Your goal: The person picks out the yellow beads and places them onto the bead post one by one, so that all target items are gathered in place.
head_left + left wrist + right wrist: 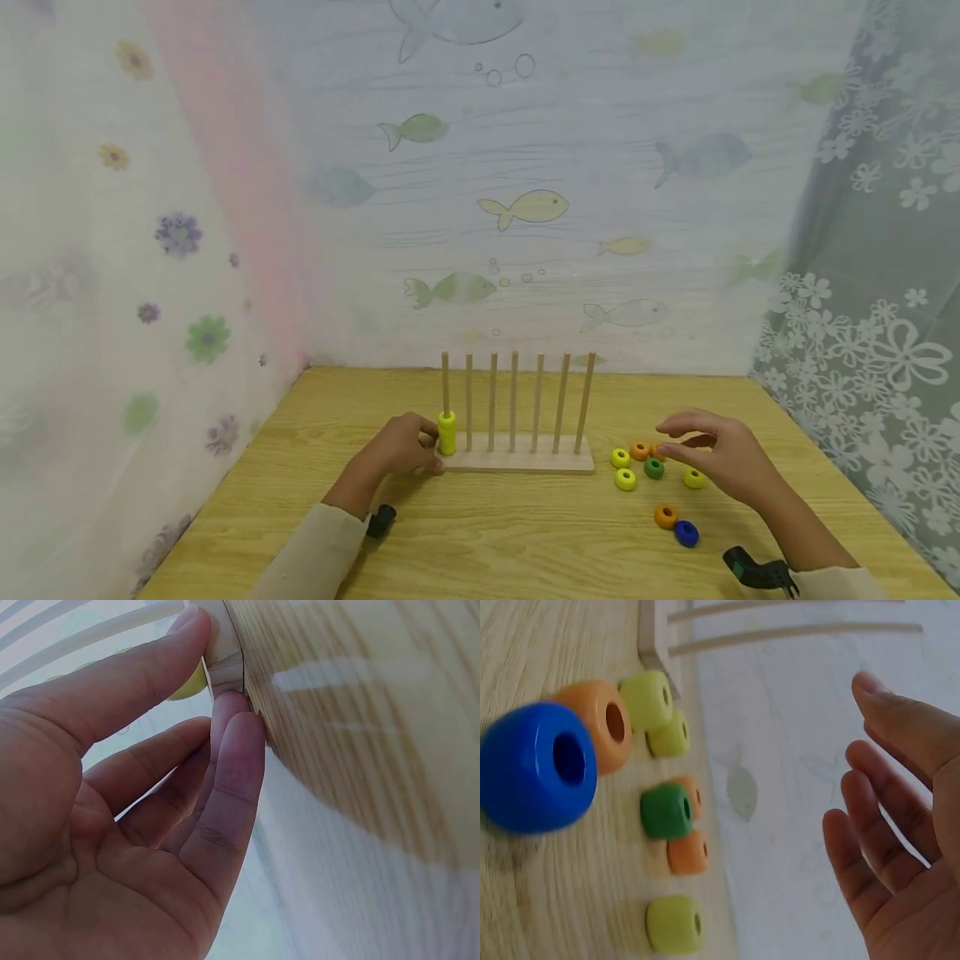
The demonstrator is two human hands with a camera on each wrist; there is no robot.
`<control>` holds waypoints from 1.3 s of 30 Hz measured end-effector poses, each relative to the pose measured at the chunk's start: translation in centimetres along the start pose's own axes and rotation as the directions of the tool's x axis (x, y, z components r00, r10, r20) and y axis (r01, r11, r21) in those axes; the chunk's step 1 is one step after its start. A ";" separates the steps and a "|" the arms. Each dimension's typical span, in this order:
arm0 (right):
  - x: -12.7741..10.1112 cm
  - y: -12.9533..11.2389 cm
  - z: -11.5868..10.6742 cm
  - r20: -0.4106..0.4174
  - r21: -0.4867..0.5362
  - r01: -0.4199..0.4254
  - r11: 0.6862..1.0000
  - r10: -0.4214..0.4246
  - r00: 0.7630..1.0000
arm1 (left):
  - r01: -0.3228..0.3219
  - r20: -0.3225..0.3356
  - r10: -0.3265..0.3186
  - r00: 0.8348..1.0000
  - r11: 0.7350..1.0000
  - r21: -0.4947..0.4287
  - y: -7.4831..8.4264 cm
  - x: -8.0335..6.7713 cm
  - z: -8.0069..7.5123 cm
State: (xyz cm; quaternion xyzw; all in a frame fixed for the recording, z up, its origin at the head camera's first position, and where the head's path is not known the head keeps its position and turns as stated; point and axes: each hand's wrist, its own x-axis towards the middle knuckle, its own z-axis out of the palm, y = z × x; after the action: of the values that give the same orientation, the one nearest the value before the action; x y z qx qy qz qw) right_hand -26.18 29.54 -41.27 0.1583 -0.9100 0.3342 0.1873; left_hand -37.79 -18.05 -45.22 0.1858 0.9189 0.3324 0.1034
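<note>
A wooden peg stand [517,462] has a row of several upright pegs. On its leftmost peg yellow beads [447,433] are stacked. My left hand [401,443] holds the left end of the stand's base [225,656], thumb on one side and fingertips against the end. Over the loose beads at the right hovers my right hand [723,454], its fingers apart and slightly bent, with nothing between them. Below it lie a green bead [667,811], a yellow bead [675,925] and orange beads [688,853], one partly hidden by the hand in the head view.
Nearer the front of the table [480,542] sit a blue bead [686,533] and an orange bead [665,517], side by side. Two yellow beads [625,479] lie just right of the stand. A fish-patterned curtain [540,250] hangs behind the table.
</note>
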 end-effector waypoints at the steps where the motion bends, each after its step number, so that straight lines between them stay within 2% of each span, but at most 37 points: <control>1: -0.2 0.5 -0.2 0.009 0.017 -0.024 1.000 0.024 1.000 | -0.001 -0.002 0.001 1.000 1.000 0.003 0.0 -0.1 0.0; 8: -1.3 2.9 -0.9 0.080 0.041 -0.182 0.983 0.178 0.981 | 0.001 -0.003 -0.001 1.000 1.000 0.007 0.1 -0.3 -0.1; 12: -1.6 3.8 -1.2 0.115 0.045 -0.298 0.953 0.292 0.950 | 0.006 -0.005 -0.006 1.000 1.000 0.008 0.2 -0.3 -0.1; 16: -1.8 4.4 -1.1 0.145 0.067 -0.367 0.928 0.355 0.924 | 0.014 -0.005 -0.014 1.000 1.000 0.015 0.2 -0.3 -0.1; 21: -2.1 5.1 -1.1 0.186 0.102 -0.428 0.898 0.406 0.895 | 0.015 -0.004 -0.015 1.000 1.000 0.010 0.3 -0.4 -0.1; 24: -2.2 5.5 -0.9 0.244 0.140 -0.475 0.869 0.435 0.867 | 0.020 -0.004 -0.020 1.000 1.000 0.005 0.2 -0.4 -0.1; 28: -2.4 5.9 -0.6 0.310 0.156 -0.503 0.850 0.442 0.842 | 0.026 -0.005 -0.026 1.000 0.999 0.018 0.2 -0.4 -0.1; 34: -2.6 6.2 -0.4 0.331 0.164 -0.505 0.848 0.435 0.837 | 0.008 -0.005 -0.008 1.000 1.000 0.024 0.4 -0.4 -0.1; 39: -2.7 6.3 -0.2 0.323 0.132 -0.496 0.858 0.435 0.840 | 0.010 -0.003 -0.010 1.000 1.000 0.020 0.4 -0.5 -0.2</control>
State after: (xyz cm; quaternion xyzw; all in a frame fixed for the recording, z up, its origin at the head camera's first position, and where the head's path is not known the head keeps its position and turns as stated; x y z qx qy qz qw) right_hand -26.36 34.74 -45.79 -0.0039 -0.8977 0.4379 -0.0496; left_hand -37.27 -18.02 -44.78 0.1817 0.9232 0.3231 0.1019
